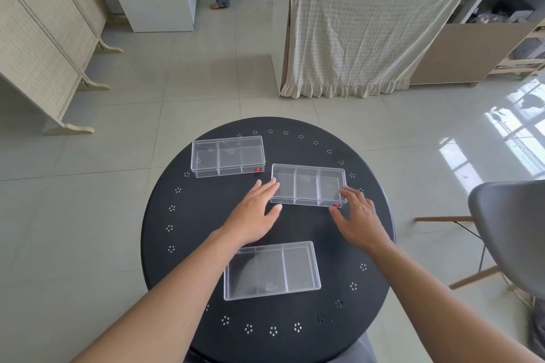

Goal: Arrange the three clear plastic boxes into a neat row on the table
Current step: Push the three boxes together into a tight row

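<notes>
Near the far right edge of the round black perforated tabletop (165, 244), a clear rectangular three-compartment plastic box with a red sticker at its near right corner (308, 185) lay between the two hands. The left hand (253, 215) was spread flat, its fingertips touching the box's left short side; the right hand (358, 216) was loosely spread with its fingers at the near right corner, apparently just meeting it. Neither hand pinched anything, so the box seemed to be held only by light side pressure.

A second clear divided box (227, 156) sat toward the far left edge, apart from the first and set farther back. A third clear divided box (272, 270) lay near the front edge, partly under the left wrist.

Several things could have gone wrong. Uneven pushing would probably have twisted the box rather than slid it straight. It already lay close to the right edge, so a push that way risked tipping it off. Smooth plastic on a smooth top would likely skid too far and knock the far-left box askew. Either forearm, drawn back carelessly, could have dragged the near box out of place.
</notes>
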Available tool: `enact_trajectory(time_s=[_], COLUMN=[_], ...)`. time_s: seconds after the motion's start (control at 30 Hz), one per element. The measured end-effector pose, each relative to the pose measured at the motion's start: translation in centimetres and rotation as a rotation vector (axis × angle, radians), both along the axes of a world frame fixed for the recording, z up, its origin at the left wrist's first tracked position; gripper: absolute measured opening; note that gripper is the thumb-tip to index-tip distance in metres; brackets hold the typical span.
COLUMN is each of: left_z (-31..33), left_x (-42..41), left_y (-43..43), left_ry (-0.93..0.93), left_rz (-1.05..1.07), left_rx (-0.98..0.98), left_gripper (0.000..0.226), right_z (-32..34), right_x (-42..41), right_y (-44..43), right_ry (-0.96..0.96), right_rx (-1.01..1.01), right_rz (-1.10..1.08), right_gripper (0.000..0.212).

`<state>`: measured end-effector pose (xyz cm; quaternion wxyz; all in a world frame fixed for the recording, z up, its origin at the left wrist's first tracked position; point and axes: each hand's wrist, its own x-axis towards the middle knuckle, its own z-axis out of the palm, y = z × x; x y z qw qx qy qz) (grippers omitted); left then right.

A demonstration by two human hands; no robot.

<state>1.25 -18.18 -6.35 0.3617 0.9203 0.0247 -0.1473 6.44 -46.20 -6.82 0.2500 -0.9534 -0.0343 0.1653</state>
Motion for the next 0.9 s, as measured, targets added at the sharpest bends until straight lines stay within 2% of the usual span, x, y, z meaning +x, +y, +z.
enact_trajectory(time_s=[0.1, 0.2, 0.37, 0.9], left_z=[0.0, 0.1, 0.0, 0.3], left_x=[1.7, 2.3, 0.9, -4.5], left_y=[-1.3, -2.0, -2.5, 4.6], left_ry=[0.103, 0.204, 0.231, 0.271], left_rz=[-0.061, -0.101, -0.120, 0.045], left_rx=[0.073, 0.176, 0.287, 0.298], left_gripper=[0.069, 0.065, 0.061, 0.064], right_z=[0.0, -0.2, -0.8, -0.1], right_x=[0.6, 0.5, -0.4, -3.4], right_y=[0.2, 0.6, 0.9, 8.6], right_ry=[0.011, 0.029, 0.012, -0.010], right_rx=[-0.053, -0.082, -0.090, -0.164], right_rz=[0.078, 0.112, 0.106, 0.284], right_gripper=[0.069, 0.074, 0.074, 0.072])
